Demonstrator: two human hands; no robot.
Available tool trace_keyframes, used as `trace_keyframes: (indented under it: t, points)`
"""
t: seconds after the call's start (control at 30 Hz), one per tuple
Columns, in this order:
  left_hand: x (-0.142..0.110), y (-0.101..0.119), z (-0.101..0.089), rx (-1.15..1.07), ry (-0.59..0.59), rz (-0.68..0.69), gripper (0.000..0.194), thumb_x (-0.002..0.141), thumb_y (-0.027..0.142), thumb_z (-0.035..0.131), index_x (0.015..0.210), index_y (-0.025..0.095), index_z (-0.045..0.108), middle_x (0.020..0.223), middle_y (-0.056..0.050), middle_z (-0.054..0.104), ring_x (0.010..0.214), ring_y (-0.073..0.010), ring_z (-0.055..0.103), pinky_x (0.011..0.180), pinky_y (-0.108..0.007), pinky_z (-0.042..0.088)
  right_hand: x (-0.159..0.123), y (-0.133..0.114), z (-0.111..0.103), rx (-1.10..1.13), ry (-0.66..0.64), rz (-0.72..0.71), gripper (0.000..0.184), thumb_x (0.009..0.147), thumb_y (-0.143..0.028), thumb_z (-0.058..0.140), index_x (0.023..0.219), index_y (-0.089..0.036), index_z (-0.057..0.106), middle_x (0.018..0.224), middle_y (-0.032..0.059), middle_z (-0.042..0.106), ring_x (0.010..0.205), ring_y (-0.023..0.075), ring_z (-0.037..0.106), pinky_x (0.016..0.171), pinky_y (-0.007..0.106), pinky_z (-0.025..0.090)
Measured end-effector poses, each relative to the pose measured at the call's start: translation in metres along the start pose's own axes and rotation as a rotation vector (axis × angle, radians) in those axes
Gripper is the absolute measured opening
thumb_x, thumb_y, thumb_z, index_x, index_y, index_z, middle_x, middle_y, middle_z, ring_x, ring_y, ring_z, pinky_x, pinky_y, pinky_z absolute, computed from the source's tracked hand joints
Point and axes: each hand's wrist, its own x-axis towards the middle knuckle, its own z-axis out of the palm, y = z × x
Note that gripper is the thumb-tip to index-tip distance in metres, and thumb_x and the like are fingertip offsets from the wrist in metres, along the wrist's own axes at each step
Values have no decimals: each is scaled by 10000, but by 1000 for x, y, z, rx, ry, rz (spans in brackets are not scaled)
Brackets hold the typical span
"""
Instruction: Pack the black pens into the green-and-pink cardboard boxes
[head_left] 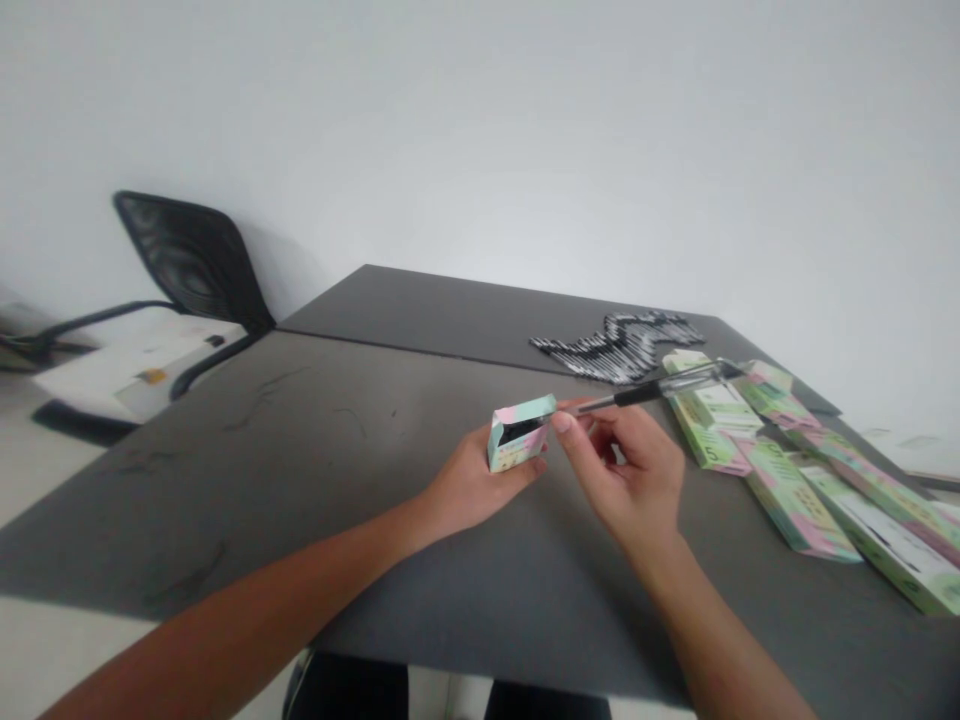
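My left hand (pixel 472 480) is wrapped around a small pastel green and pink carton (pixel 517 452), its open end facing up toward me. Something dark shows inside the carton's opening. My right hand (pixel 626 465) pinches a pen (pixel 637 393) between thumb and fingers close to one end. The pen has a black section and a clear part, and it slants up to the right. Its pinched end is right beside the carton's open edge; whether it touches cannot be told.
Many black-and-clear pens (pixel 619 345) lie in a row across the back of the dark table (pixel 360 400). Several green and pink cartons (pixel 802 495) are spread at the right. A black mesh chair (pixel 199 250) stands at the left, and a white wall rises behind.
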Motion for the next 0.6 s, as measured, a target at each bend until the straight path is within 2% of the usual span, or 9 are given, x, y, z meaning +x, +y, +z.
trace_keyframes:
  t: [0.13,0.27,0.43,0.6]
  points:
    - [-4,3,5,-69,-22,-58,525,897,364,830,1374,202,680,1268,-114,780,1184,-324,733,947,-423,624,5,0,-3,-11,16,-26,89,957,-220,773,885,-173,750,672,-43,564,570,74,462,537,247,368]
    - [-6,0,6,-60,-38,-88,485,895,394,834,1313,192,694,1137,-99,795,1056,-298,762,886,-411,635,7,0,-7,-9,14,-28,131,944,-228,785,837,-165,743,663,-34,536,591,88,458,533,252,361]
    - [-9,-4,8,-73,-33,-103,441,888,394,835,1258,197,700,1079,-78,782,919,-251,758,846,-399,633,6,5,-11,-80,24,-62,141,898,-266,830,810,-180,760,597,-42,485,594,112,462,545,267,365]
    - [-12,-2,10,-91,-51,-125,436,881,392,840,1236,188,691,1068,-80,772,892,-239,742,831,-397,627,6,7,-18,-65,4,-90,320,869,-271,845,646,-184,633,627,-11,536,598,114,488,550,285,372]
